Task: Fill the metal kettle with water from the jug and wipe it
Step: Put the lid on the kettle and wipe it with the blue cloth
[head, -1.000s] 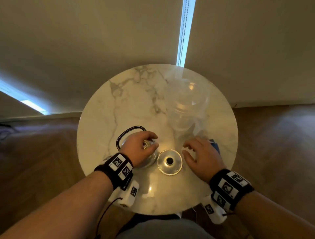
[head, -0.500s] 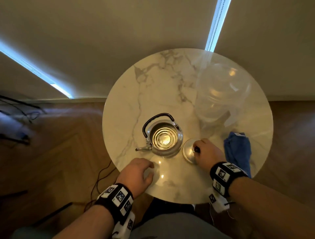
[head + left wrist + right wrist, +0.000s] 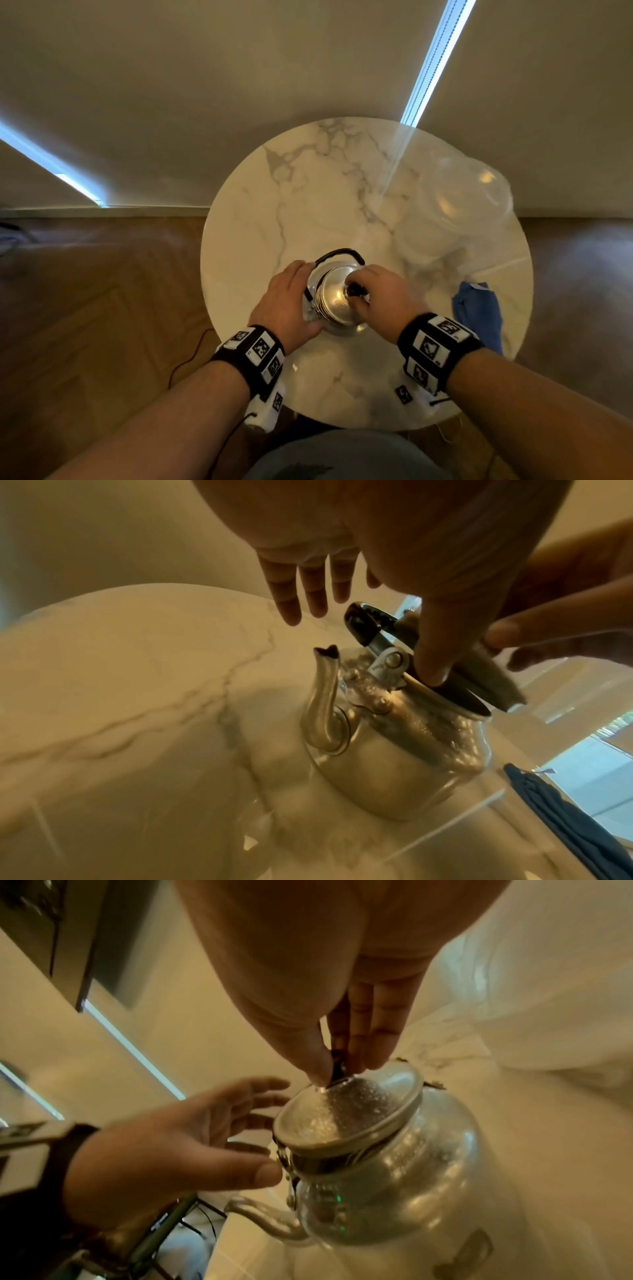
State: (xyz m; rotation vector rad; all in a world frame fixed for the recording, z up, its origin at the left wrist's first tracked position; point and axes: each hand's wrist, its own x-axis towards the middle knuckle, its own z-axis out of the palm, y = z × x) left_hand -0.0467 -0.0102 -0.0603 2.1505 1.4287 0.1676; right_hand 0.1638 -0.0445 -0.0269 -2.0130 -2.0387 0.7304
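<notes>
The metal kettle [image 3: 342,323] stands near the front of the round marble table [image 3: 274,205], spout [image 3: 322,696] toward the left. My right hand [image 3: 354,291] pinches the black knob [image 3: 337,1066] of the metal lid [image 3: 346,1110]. The lid lies tilted on the kettle's mouth. My left hand [image 3: 301,294] is at the kettle's left side with fingers [image 3: 298,593] straight, its thumb touching by the handle hinge [image 3: 390,661]. The clear plastic jug [image 3: 455,205] stands at the back right. A blue cloth [image 3: 478,315] lies at the right edge.
The black kettle handle [image 3: 339,255] is folded back toward the far side. Wooden floor [image 3: 102,308] surrounds the small table and a pale wall [image 3: 239,85] rises just behind it. A thin cable [image 3: 185,359] runs on the floor at the left.
My right hand has carried the lid from the table onto the kettle's mouth. My left hand has moved from the table's front edge up to the kettle's left side.
</notes>
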